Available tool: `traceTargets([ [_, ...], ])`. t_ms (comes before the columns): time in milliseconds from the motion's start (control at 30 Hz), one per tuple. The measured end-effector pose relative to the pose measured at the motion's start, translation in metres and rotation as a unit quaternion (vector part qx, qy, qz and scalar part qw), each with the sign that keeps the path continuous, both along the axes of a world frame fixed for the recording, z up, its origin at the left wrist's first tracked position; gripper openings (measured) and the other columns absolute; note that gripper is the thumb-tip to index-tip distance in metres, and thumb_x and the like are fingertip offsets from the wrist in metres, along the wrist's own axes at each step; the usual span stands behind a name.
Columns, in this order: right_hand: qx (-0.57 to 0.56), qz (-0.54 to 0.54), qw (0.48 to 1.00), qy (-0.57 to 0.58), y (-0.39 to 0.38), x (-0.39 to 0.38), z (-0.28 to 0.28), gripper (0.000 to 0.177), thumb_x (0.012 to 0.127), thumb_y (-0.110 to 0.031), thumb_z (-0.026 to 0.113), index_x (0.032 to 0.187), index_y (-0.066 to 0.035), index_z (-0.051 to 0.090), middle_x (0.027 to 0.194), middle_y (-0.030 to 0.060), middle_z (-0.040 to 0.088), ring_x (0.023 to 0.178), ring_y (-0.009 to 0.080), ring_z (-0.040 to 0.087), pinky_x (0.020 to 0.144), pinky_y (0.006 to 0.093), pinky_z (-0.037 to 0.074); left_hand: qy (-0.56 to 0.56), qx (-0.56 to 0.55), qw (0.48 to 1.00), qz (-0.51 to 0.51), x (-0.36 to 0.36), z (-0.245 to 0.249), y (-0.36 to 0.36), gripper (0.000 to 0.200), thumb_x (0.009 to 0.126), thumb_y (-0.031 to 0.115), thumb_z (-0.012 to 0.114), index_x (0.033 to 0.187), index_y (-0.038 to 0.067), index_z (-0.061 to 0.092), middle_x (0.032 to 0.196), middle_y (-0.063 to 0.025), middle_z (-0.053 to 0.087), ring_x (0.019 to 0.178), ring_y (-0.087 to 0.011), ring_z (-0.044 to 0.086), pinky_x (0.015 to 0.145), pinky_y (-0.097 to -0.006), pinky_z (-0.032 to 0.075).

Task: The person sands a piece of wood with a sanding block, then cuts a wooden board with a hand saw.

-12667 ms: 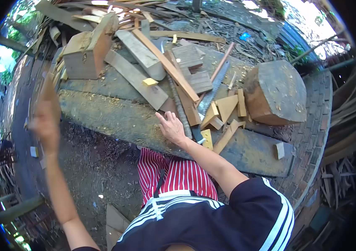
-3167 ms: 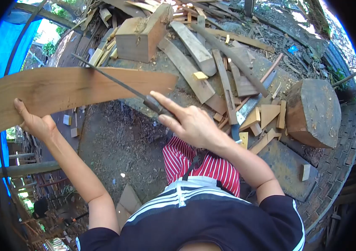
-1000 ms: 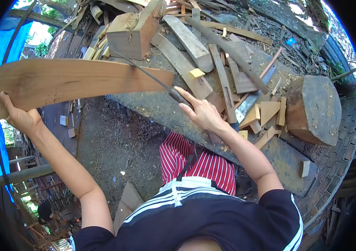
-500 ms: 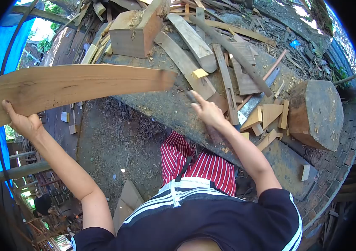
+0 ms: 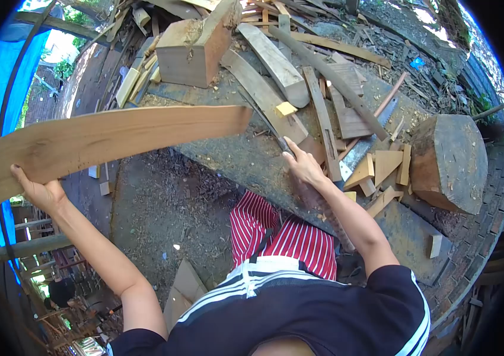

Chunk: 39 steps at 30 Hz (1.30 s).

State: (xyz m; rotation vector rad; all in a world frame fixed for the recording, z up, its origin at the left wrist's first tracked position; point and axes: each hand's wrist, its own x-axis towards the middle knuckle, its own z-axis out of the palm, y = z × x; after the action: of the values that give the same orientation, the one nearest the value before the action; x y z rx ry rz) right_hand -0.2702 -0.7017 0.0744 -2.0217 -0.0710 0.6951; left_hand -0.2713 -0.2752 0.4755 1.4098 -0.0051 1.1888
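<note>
The long curved plank (image 5: 115,139) is held up past the left edge of the tabletop (image 5: 228,155), the grip of the left hand (image 5: 37,191) closed on its outer end, while the file (image 5: 273,135) is grasped by the right hand (image 5: 302,167) at the near edge and should probably be set down flat.

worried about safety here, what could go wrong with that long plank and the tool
1. The left hand holds the long plank by one end only, so it could twist or drop.
2. The right hand rests on a thin metal tool amid loose offcuts, beside a saw; a slip could cut.
</note>
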Motion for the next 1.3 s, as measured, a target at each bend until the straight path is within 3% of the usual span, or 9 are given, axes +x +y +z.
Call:
traceTargets([
  [233, 0.015, 0.078, 0.996, -0.047, 0.016, -0.027, 0.100, 0.059, 0.097, -0.043, 0.046, 0.152, -0.035, 0.027, 0.095, 0.0291, 0.068, 0.097, 0.0454, 0.066, 0.089, 0.0537, 0.049, 0.005, 0.025, 1.000, 0.017, 0.006, -0.003, -0.008, 0.051, 0.097, 0.024, 0.061, 0.136, -0.002, 0.042, 0.131, -0.0157, 0.055, 0.121, -0.0277, 0.054, 0.106, -0.0481, 0.045],
  [367, -0.004, -0.025, 0.999, 0.022, -0.002, -0.022, 0.008, 0.059, 0.096, -0.044, 0.047, 0.151, -0.032, 0.031, 0.113, 0.0299, 0.064, 0.108, 0.0481, 0.060, 0.093, 0.0535, 0.047, 0.001, 0.035, 0.999, 0.027, -0.004, -0.007, -0.001, 0.051, 0.097, 0.023, 0.062, 0.136, -0.002, 0.042, 0.130, -0.0154, 0.055, 0.119, -0.0277, 0.055, 0.103, -0.0465, 0.047],
  [433, -0.003, -0.033, 0.997, -0.064, -0.018, -0.018, -0.017, 0.059, 0.095, -0.034, 0.048, 0.151, -0.026, 0.032, 0.088, 0.0236, 0.068, 0.053, 0.0301, 0.064, 0.063, 0.0442, 0.055, -0.017, 0.019, 0.999, 0.022, -0.003, -0.008, -0.010, 0.050, 0.096, 0.023, 0.063, 0.135, -0.003, 0.044, 0.130, -0.0150, 0.055, 0.118, -0.0274, 0.056, 0.101, -0.0459, 0.048],
  [467, -0.001, -0.031, 0.997, -0.069, -0.016, -0.014, -0.010, 0.059, 0.095, -0.034, 0.048, 0.151, -0.026, 0.032, 0.088, 0.0236, 0.068, 0.053, 0.0301, 0.064, 0.063, 0.0442, 0.055, -0.015, 0.019, 1.000, 0.018, -0.003, -0.008, -0.012, 0.050, 0.096, 0.023, 0.063, 0.134, -0.003, 0.044, 0.129, -0.0148, 0.056, 0.118, -0.0269, 0.056, 0.101, -0.0456, 0.048],
  [533, -0.022, 0.005, 1.000, 0.002, -0.009, -0.018, 0.016, 0.061, 0.094, -0.045, 0.048, 0.150, -0.030, 0.031, 0.110, 0.0299, 0.065, 0.105, 0.0486, 0.061, 0.095, 0.0538, 0.046, -0.011, 0.019, 0.999, 0.034, 0.001, -0.007, -0.022, 0.047, 0.095, 0.021, 0.065, 0.130, -0.005, 0.049, 0.126, -0.0141, 0.058, 0.115, -0.0250, 0.058, 0.099, -0.0431, 0.049],
  [833, -0.239, -0.005, 0.954, -0.180, -0.031, -0.022, -0.042, 0.057, 0.091, -0.040, 0.059, 0.144, -0.028, 0.042, 0.095, 0.0197, 0.069, 0.080, 0.0417, 0.069, 0.068, 0.0513, 0.054, -0.023, 0.013, 1.000, 0.014, -0.015, -0.006, -0.041, 0.045, 0.095, 0.021, 0.065, 0.131, -0.001, 0.050, 0.128, -0.0130, 0.057, 0.117, -0.0252, 0.057, 0.100, -0.0433, 0.048],
  [1033, -0.216, -0.038, 0.887, -0.406, -0.036, -0.043, -0.013, 0.049, 0.083, -0.027, 0.066, 0.128, -0.010, 0.057, 0.101, 0.0180, 0.059, 0.097, 0.0331, 0.058, 0.086, 0.0455, 0.047, -0.029, 0.015, 0.997, 0.073, -0.113, 0.039, 0.002, 0.050, 0.100, 0.034, 0.050, 0.137, 0.000, 0.046, 0.136, -0.0175, 0.052, 0.126, -0.0338, 0.051, 0.109, -0.0523, 0.038],
  [1200, 0.199, 0.053, 0.975, 0.080, 0.025, -0.054, 0.019, 0.067, 0.093, -0.043, 0.060, 0.143, -0.002, 0.040, 0.123, 0.0229, 0.056, 0.119, 0.0364, 0.053, 0.100, 0.0471, 0.043, -0.058, 0.019, 0.991, 0.117, -0.206, 0.096, 0.043, 0.056, 0.099, 0.039, 0.051, 0.139, 0.000, 0.044, 0.141, -0.0182, 0.049, 0.129, -0.0349, 0.048, 0.111, -0.0547, 0.035],
  [1300, 0.522, -0.065, 0.735, 0.427, 0.070, -0.050, 0.089, 0.096, 0.092, -0.057, 0.058, 0.154, -0.001, 0.009, 0.148, 0.0291, 0.030, 0.139, 0.0403, 0.032, 0.110, 0.0590, 0.034, -0.108, 0.032, 0.994, -0.003, -0.262, 0.103, 0.088, 0.052, 0.099, 0.033, 0.053, 0.139, 0.002, 0.045, 0.141, -0.0182, 0.049, 0.129, -0.0362, 0.047, 0.112, -0.0546, 0.034],
])
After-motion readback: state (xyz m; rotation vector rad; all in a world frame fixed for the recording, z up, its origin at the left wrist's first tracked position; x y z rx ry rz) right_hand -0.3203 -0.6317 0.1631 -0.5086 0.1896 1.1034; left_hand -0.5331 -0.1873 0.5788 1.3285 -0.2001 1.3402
